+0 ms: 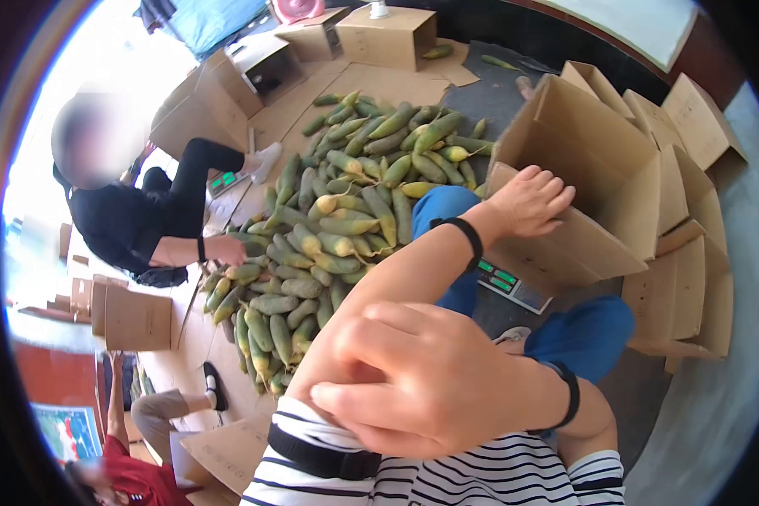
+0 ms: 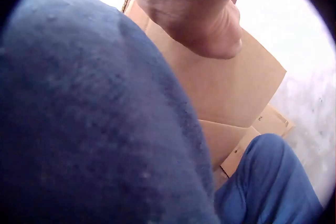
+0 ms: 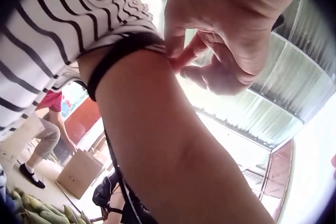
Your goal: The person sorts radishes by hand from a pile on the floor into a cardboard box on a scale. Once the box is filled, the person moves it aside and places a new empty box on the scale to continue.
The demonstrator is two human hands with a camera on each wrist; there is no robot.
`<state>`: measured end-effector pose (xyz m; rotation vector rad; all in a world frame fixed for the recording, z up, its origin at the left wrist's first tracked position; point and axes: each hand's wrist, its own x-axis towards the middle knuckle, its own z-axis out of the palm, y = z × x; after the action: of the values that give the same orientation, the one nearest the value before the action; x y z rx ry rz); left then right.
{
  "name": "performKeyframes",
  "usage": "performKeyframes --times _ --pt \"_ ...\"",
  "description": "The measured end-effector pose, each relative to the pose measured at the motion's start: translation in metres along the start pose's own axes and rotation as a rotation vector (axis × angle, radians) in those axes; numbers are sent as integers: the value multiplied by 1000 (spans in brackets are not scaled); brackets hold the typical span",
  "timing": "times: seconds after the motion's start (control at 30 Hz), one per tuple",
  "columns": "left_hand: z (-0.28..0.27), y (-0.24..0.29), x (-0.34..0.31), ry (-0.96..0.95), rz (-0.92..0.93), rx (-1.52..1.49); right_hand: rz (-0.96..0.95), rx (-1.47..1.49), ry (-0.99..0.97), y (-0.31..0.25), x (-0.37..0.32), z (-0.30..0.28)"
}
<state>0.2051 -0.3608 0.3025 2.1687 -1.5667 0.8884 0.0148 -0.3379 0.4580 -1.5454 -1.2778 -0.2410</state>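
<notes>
At the far left, a person in red (image 1: 148, 482) is low down, and a person in black (image 1: 122, 223) sits with one hand at the edge of a big heap of long green vegetables (image 1: 346, 211). The heap lies on flat cardboard on the floor, in the middle. Next comes my right hand (image 1: 438, 379). Its grip is curled in, with the tips by my left arm (image 1: 396, 282), close to the edge of my striped sleeve (image 1: 316, 422). I see nothing held in it. My left arm goes past the heap to my left hand (image 1: 527, 202). That grip is loose, and it rests on the edge of a big open box (image 1: 557, 266). A scale with green numbers (image 1: 510, 289) shows just below the box, near my blue knee (image 1: 586, 337). More open boxes (image 1: 670, 291) stand at the far right.
</notes>
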Motion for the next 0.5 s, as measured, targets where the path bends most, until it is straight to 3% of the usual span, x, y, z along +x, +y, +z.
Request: performKeyframes --times 0.17,0.27,0.5 --pt "-1 3 3 -53 -60 -20 -142 239 -43 20 21 16" --pt "-1 5 3 -45 -74 -11 -133 333 -21 24 15 18" --pt "3 5 1 -43 -55 14 -123 319 26 26 12 18"
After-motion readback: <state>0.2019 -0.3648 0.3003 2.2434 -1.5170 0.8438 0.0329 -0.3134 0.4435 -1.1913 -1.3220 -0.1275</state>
